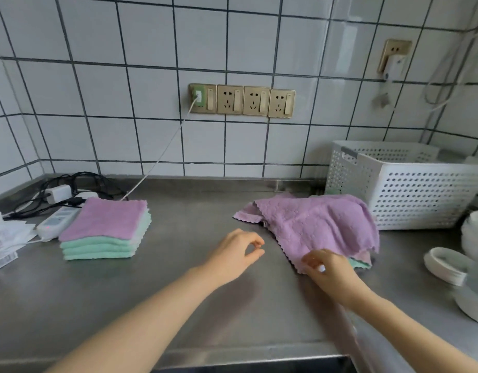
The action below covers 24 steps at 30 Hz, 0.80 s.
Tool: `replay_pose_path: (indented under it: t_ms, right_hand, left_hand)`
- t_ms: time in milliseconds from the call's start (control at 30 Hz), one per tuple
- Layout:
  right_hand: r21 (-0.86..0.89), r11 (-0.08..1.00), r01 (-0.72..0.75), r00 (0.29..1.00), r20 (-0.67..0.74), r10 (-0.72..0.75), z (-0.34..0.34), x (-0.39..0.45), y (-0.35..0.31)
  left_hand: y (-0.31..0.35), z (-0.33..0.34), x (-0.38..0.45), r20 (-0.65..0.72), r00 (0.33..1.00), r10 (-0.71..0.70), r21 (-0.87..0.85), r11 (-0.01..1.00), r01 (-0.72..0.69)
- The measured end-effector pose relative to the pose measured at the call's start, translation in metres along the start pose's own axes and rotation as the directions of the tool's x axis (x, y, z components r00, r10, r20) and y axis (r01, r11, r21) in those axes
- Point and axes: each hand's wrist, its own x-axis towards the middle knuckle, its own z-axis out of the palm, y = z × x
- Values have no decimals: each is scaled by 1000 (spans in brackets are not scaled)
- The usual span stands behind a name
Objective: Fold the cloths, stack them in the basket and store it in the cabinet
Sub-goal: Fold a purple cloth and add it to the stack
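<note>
Desk (pixel 178 305): brushed steel, smooth and dully reflective, with a rounded front lip.

Left hand (pixel 233 255): held just above the bare desk, thumb and forefinger curled toward each other in a loose ring, nothing held between them.

Right hand (pixel 328 267): fingers curled onto the near scalloped edge of the purple cloth (pixel 318 224), which is pinched there.

Purple cloth: soft, nubbly microfibre with zigzag edges, lying crumpled and unfolded right of centre on the desk; a teal cloth (pixel 360 263) is seen peeping out beneath its near corner.

Folded stack (pixel 106 230): square, plush, one purple cloth on top of several teal ones, placed left on the desk, well apart from the loose cloths.

Plates (pixel 447 265): white, round, stacked at the right edge.

Power strip (pixel 57 220): white plastic, just left of the stack, beside printed papers whose writing cannot be read.

Basket (pixel 410 189): white perforated plastic, rectangular, standing behind the purple cloth against the tiled wall.

Sockets (pixel 241 100): four gold-framed units in a row, a white cable plugged into the leftmost.
</note>
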Motion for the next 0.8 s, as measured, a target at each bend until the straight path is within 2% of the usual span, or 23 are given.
replay_pose_path:
  t_ms: [133, 300, 433, 533, 633, 733, 800]
  right_hand:
    - [55, 998, 25, 999, -32, -23, 8, 0, 12]
    - [-55, 992, 116, 990, -76, -120, 20, 5, 10]
    - [-13, 997, 72, 992, -107, -73, 11, 10, 8]
    - [6, 994, 109, 979, -175, -107, -4, 10, 5]
    - [98, 984, 148, 953, -281, -116, -31, 8, -7]
    - [309, 940, 143, 931, -365, -21, -67, 2, -23]
    - [426, 885, 189, 913, -409, 2, -91, -5, -33]
  left_hand:
    - [20, 39, 20, 136, 989, 58, 9, 998, -60]
    - [28, 76, 32, 153, 981, 122, -21, 993, -120]
    - [21, 87, 40, 114, 985, 128, -49, 991, -123]
    - [27, 89, 50, 30, 992, 123, -111, 987, -119]
    - [34, 84, 64, -59, 996, 68, -205, 975, -79]
    - [35, 76, 79, -74, 997, 15, -169, 985, -28]
    - [38, 66, 86, -102, 994, -25, -185, 983, 5]
